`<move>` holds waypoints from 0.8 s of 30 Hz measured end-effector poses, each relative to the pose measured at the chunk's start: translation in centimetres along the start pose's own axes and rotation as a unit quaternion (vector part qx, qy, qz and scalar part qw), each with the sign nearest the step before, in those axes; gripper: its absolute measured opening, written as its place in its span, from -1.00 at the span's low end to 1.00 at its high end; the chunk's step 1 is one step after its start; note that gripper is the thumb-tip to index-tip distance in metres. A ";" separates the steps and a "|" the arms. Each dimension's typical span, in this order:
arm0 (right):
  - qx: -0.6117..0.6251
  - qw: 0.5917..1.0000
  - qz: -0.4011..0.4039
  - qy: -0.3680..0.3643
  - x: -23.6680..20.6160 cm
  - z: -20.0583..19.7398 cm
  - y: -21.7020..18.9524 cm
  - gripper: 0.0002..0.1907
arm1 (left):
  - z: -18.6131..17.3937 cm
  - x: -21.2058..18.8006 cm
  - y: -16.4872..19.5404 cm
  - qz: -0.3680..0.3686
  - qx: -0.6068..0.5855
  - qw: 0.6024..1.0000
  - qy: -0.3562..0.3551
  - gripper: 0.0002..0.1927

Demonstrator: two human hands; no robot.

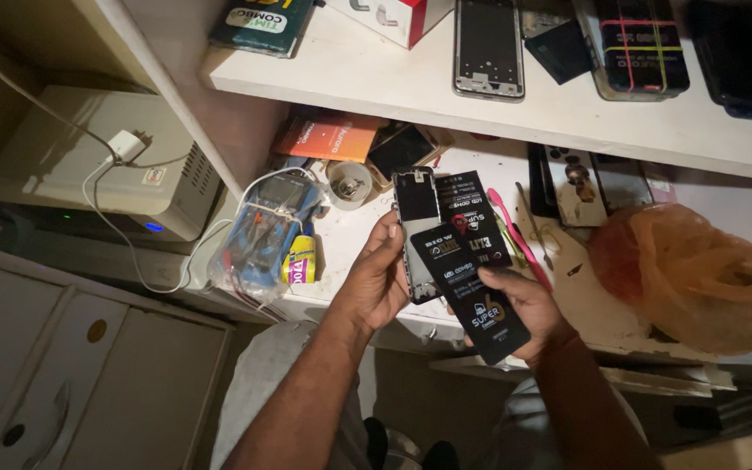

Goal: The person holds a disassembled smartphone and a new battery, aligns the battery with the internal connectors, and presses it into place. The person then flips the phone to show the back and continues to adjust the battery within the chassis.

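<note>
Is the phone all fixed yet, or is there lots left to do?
Not yet. Done so far: the grey phone frame is stripped and open. In hand: the left hand holds that frame, while the right hand holds black flat packets against it. Left: nothing is fitted into the frame yet, and the pink tool lies on the cluttered white desk.
</note>
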State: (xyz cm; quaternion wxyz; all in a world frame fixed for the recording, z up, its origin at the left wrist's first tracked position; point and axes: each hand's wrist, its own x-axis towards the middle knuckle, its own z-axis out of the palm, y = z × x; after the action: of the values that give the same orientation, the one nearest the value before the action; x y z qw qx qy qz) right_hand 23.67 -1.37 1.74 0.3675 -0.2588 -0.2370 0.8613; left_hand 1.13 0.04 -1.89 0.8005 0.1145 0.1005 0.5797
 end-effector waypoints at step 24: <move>-0.028 0.999 0.013 -0.021 0.0 0.3 -0.4 -0.53 | 0.5 -0.1 -0.1 0.006 0.015 1.000 -0.011 -0.63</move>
State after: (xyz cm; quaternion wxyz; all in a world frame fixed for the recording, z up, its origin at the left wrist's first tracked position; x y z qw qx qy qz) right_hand 23.71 -1.22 2.20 0.3439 -0.2540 -0.2658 0.8640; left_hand 1.35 -0.10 -1.43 0.7959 0.1331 0.0999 0.5821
